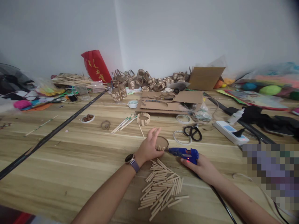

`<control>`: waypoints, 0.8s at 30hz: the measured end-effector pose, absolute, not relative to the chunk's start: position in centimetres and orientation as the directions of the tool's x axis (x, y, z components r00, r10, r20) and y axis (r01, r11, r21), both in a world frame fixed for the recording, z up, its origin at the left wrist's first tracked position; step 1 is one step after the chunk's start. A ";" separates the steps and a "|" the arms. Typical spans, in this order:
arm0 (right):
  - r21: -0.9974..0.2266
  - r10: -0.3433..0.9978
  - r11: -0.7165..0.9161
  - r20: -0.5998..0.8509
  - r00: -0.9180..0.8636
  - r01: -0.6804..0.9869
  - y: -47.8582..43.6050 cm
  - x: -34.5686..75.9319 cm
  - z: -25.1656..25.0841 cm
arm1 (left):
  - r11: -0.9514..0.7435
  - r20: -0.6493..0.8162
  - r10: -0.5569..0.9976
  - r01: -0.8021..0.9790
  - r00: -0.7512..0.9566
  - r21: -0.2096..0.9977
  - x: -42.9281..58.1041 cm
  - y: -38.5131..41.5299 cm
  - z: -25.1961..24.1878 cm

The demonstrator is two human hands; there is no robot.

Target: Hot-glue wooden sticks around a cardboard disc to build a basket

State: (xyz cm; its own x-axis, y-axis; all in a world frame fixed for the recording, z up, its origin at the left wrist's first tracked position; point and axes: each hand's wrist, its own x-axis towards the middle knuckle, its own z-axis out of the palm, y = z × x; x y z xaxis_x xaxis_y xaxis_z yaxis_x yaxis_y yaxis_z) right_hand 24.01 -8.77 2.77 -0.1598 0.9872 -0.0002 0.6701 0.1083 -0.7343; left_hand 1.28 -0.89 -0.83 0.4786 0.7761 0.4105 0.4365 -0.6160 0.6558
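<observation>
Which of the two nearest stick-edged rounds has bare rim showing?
The near round at the left hand: sticks line only part of its visible rim. The round behind has sticks all around.

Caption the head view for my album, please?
Left hand holds a round brown piece, right hand a blue glue gun.

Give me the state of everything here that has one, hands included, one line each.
Left hand: holding the cardboard round
Right hand: gripping the glue gun
Cardboard round: partly edged with sticks
Glue gun: red light on
Loose sticks: heaped on the table
Stick ring: sticks all the way round
Dish: holding brown balls
Power strip: plug in it
Scissors: lying flat, blades unclear
Red bag: tilted
</observation>
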 end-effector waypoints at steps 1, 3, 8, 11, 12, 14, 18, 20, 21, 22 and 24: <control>-0.733 0.987 0.108 -0.001 -0.161 0.672 -8.8 24.0 2.8 | -0.617 0.413 0.776 0.435 0.478 0.656 1.3 -0.9 -0.8; -0.729 0.987 0.109 -0.001 -0.160 0.676 -8.8 24.1 2.8 | -0.618 0.414 0.775 0.434 0.478 0.655 1.3 -0.9 -0.8; -0.770 0.993 0.080 0.004 -0.120 0.633 -8.8 24.0 2.9 | -0.619 0.416 0.774 0.435 0.477 0.653 1.3 -0.9 -0.7; -0.810 0.999 0.036 0.005 -0.054 0.585 -8.7 24.1 2.6 | -0.623 0.416 0.774 0.454 0.478 0.637 1.3 -0.9 -0.8; -0.827 1.000 0.012 -0.006 -0.030 0.562 -8.6 24.2 2.4 | -0.623 0.413 0.774 0.458 0.481 0.634 1.3 -1.0 -0.8; -0.865 0.998 -0.063 -0.049 0.040 0.498 -8.3 24.7 1.9 | -0.620 0.407 0.775 0.457 0.485 0.637 1.3 -1.0 -0.8; -0.930 0.947 -0.270 -0.210 0.242 0.251 -7.8 26.2 1.7 | -0.616 0.405 0.776 0.440 0.484 0.654 1.3 -0.9 -0.9; -0.931 0.913 -0.353 -0.322 0.249 0.089 -7.6 27.0 2.1 | -0.614 0.405 0.776 0.433 0.483 0.660 1.3 -0.9 -0.9; -0.924 0.902 -0.381 -0.367 0.227 0.020 -7.5 27.4 2.4 | -0.613 0.405 0.776 0.431 0.483 0.662 1.2 -0.9 -0.8; -0.916 0.895 -0.399 -0.397 0.202 -0.036 -7.4 27.7 2.7 | -0.614 0.405 0.776 0.431 0.484 0.662 1.2 -0.9 -0.8; -0.907 0.889 -0.405 -0.420 0.183 -0.112 -7.2 28.3 3.2 | -0.613 0.403 0.777 0.434 0.484 0.660 1.2 -0.9 -0.9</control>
State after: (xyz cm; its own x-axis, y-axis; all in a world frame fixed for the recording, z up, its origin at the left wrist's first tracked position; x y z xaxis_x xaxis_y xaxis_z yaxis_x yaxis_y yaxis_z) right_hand 28.26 -7.23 3.16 0.1826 0.8890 -0.4198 -0.1122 -0.4054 -0.9072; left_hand 1.20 -0.88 -0.89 0.4844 0.7767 0.4027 0.4338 -0.6130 0.6604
